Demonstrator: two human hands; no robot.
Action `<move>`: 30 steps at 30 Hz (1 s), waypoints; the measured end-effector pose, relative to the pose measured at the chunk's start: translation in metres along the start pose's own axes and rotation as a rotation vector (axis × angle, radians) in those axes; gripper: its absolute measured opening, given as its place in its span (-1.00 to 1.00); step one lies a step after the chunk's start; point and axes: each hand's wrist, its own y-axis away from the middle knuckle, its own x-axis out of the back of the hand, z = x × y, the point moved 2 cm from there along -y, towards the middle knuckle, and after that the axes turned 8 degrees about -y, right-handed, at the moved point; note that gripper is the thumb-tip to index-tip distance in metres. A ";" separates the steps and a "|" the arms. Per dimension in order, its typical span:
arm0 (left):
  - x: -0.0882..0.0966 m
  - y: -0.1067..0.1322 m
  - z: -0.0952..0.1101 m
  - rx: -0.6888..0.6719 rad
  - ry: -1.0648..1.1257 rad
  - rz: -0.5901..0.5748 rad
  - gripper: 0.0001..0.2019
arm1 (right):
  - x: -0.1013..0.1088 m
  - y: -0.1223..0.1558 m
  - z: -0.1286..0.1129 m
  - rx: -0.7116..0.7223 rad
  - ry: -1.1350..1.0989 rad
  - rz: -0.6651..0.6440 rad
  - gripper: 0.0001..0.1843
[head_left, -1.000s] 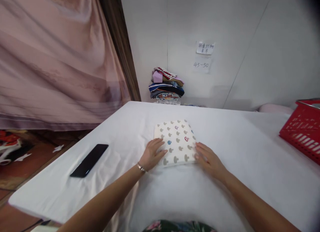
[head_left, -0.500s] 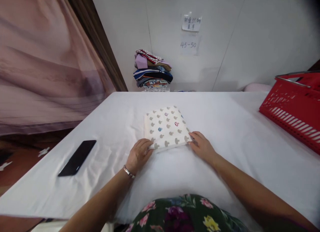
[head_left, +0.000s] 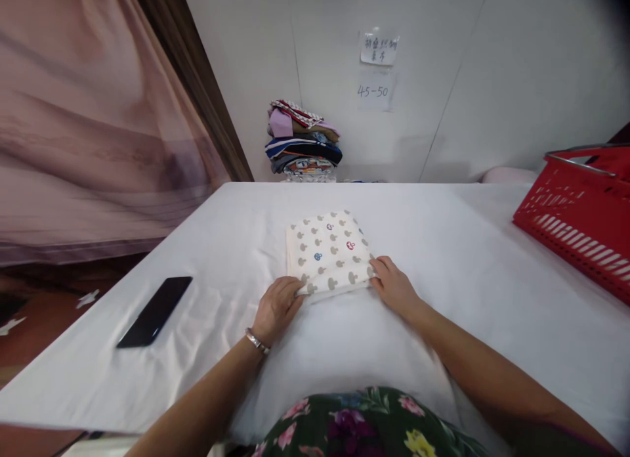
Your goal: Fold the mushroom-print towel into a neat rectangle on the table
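Observation:
A folded white cloth (head_left: pixel 327 250) printed with grey, blue and red mushroom shapes lies in the middle of the table. At its near left corner, my left hand (head_left: pixel 279 304) has the edge pinched between thumb and fingers. My right hand (head_left: pixel 394 283) grips the near right corner in the same way. The near edge is slightly raised, with a shallow crease running across the cloth between my hands. A silver bracelet (head_left: pixel 256 341) circles my left wrist.
The table has a white cover (head_left: pixel 443 247). A black phone (head_left: pixel 156 311) lies at left, and a red plastic basket (head_left: pixel 581 211) stands at right. Behind the table's far edge rises a pile of folded fabrics (head_left: pixel 302 138). A pink curtain (head_left: pixel 98 115) hangs at left.
The near edge of the cloth has lifted a little and a crease has formed near it. Both hands keep hold of the corners. The view has shifted slightly.

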 end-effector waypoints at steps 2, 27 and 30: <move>0.000 0.000 0.000 0.000 0.001 -0.007 -0.83 | -0.001 0.001 0.002 0.005 0.003 -0.014 -0.60; 0.006 0.015 0.000 0.100 0.169 0.002 -0.78 | 0.005 0.009 0.005 -0.043 0.151 -0.101 -0.46; 0.008 0.012 0.000 0.211 0.263 0.040 -0.85 | 0.008 0.009 -0.009 0.176 0.130 -0.041 -0.34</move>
